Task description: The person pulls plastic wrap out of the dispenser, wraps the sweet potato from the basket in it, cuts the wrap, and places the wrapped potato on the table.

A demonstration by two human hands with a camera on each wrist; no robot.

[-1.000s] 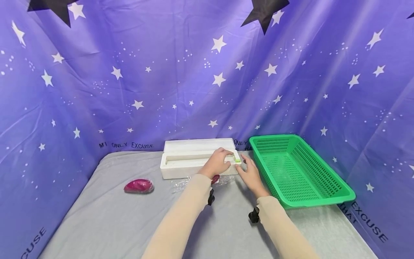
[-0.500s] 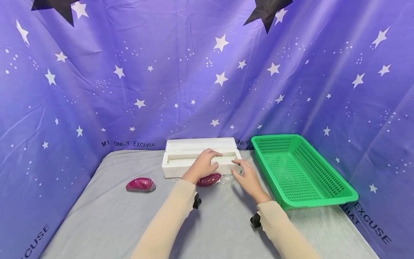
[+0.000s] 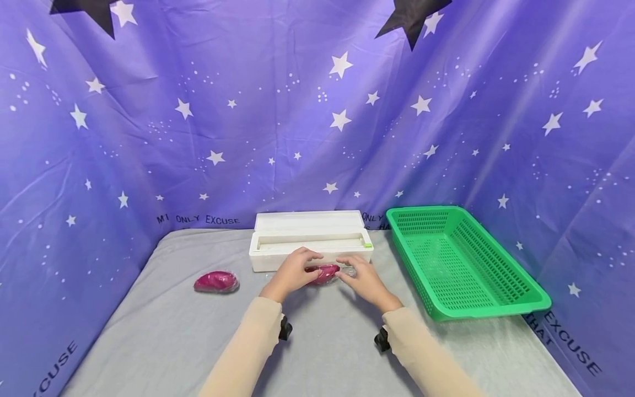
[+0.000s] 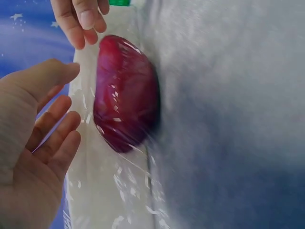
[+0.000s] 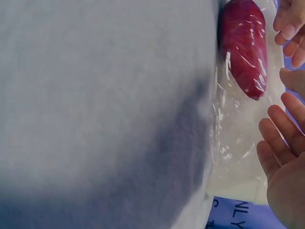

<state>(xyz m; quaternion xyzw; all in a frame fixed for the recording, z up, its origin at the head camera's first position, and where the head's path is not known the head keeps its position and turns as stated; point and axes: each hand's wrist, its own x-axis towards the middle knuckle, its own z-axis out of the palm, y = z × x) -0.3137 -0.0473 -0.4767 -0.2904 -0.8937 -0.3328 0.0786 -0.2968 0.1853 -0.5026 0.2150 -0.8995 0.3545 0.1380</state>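
Observation:
A purple-red sweet potato [image 3: 324, 274] in clear plastic wrap lies on the table in front of the white foam box [image 3: 311, 261]. My left hand [image 3: 291, 274] is at its left end, thumb and fingers spread and relaxed. At its right end is my right hand [image 3: 366, 282], its fingers loosely bent. A gap shows between the left fingers and the sweet potato [image 4: 126, 95] in the left wrist view. The right wrist view likewise shows the right fingers [image 5: 276, 138] apart from it, with loose plastic wrap [image 5: 236, 143] trailing beside them.
Behind the hands, the foam box has its lid [image 3: 308, 221] tipped back and a green tag [image 3: 368, 245] at its right end. Another wrapped sweet potato [image 3: 216, 282] lies to the left. A green plastic basket [image 3: 496, 315] stands at the right, and a starry curtain [image 3: 278, 110] surrounds the table.
Both hands have come back from over the box's right end, the left hand also shifting left. They now flank the wrapped sweet potato, which the left arm mostly covered earlier.

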